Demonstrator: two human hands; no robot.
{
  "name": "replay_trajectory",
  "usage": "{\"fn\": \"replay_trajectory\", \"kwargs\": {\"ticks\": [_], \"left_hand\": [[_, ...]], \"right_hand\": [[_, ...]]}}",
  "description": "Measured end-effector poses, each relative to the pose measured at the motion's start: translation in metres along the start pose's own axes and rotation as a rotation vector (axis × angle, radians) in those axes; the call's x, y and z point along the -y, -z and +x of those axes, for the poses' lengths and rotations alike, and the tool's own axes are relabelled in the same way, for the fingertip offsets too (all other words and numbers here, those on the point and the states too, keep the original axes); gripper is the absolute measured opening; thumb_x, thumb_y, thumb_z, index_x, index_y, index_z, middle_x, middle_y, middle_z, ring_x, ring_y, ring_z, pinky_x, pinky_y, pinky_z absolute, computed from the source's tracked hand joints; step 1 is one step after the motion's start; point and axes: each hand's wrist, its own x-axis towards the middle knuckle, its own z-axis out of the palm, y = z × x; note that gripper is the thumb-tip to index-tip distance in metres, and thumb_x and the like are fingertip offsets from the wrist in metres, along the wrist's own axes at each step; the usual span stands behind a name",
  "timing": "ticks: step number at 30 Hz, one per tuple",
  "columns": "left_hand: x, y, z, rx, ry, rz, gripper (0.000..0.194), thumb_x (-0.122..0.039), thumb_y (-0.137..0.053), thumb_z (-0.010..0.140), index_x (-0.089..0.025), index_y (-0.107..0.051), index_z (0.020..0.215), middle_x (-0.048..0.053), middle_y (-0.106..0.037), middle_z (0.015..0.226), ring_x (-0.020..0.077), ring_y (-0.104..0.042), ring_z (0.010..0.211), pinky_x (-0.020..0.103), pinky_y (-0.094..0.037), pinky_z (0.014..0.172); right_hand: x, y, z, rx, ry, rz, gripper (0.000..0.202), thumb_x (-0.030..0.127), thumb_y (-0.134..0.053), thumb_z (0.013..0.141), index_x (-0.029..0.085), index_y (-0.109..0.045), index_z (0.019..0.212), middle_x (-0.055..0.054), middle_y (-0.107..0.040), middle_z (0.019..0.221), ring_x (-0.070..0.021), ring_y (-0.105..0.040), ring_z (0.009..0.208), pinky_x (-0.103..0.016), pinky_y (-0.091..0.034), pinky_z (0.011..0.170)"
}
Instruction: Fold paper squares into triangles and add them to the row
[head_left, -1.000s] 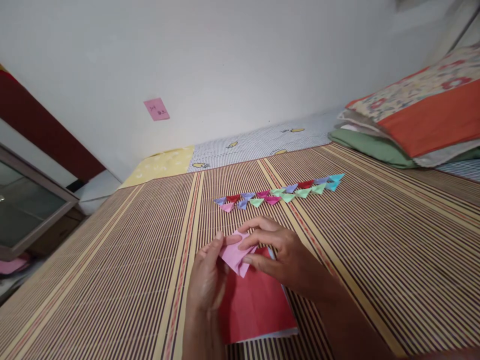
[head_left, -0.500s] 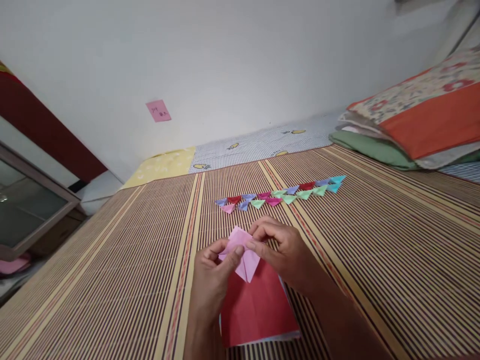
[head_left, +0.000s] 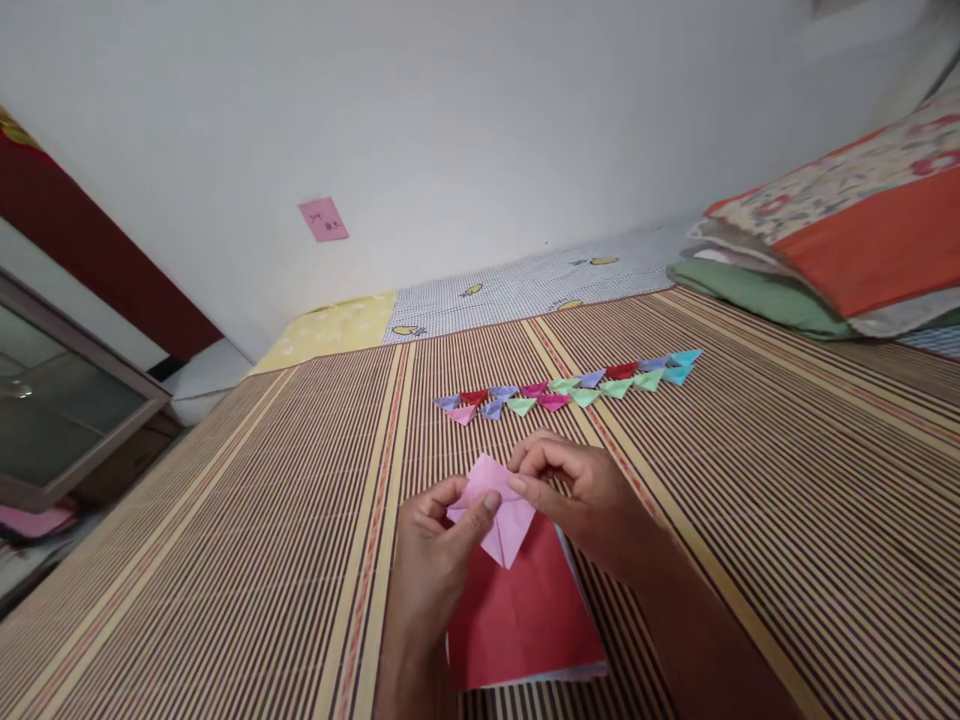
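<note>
Your left hand (head_left: 435, 550) covers the left corner of the pink paper (head_left: 510, 530), its thumb lying across the middle, and you can't see the fingertips behind. Your right hand (head_left: 592, 500) hides the right corner. The paper and your hands block the far end of the red sheet (head_left: 525, 630); what lies under that shows only as slivers. Your forearms run off the bottom edge, the pillow (head_left: 885, 240) off the right. The writing on the note (head_left: 324, 219) is too small to read.

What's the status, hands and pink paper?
Left hand, right hand: both gripping folded pink paper. Paper overlaps red sheet in view. Nothing visibly blocking.
</note>
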Motion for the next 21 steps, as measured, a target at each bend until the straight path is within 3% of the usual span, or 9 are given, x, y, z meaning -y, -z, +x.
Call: {"fn": "replay_trajectory", "kwargs": {"ticks": [6,12,21], "left_hand": [[-0.003,-0.002,-0.003,0.017,-0.066,0.053,0.026,-0.037,-0.077,0.083,-0.015,-0.068,0.072,-0.002,-0.056,0.064,0.0088,-0.046,0.056,0.020,-0.038,0.052],[-0.005,-0.006,-0.003,-0.060,-0.120,0.071,0.027,-0.032,-0.078,0.080,-0.017,-0.059,0.070,-0.004,-0.055,0.060,0.0081,-0.046,0.052,0.018,-0.038,0.048],[-0.009,-0.012,-0.003,-0.227,-0.121,-0.004,0.026,-0.032,-0.083,0.073,-0.016,-0.064,0.070,-0.004,-0.055,0.060,0.0074,-0.046,0.050,0.017,-0.040,0.045]], "right_hand": [[-0.001,-0.002,-0.002,0.006,-0.043,0.038,0.016,0.022,-0.068,0.088,0.019,-0.065,0.073,-0.004,-0.065,0.096,-0.0173,-0.062,0.090,-0.031,-0.047,0.077],[-0.002,-0.014,-0.002,-0.050,-0.104,0.056,0.023,0.023,-0.065,0.089,0.019,-0.057,0.068,0.002,-0.056,0.069,-0.0124,-0.048,0.062,-0.028,-0.038,0.058],[0.006,-0.019,-0.004,-0.095,-0.033,-0.102,0.024,0.022,-0.061,0.090,0.020,-0.053,0.068,0.002,-0.056,0.068,-0.0138,-0.052,0.064,-0.029,-0.040,0.060]]}}
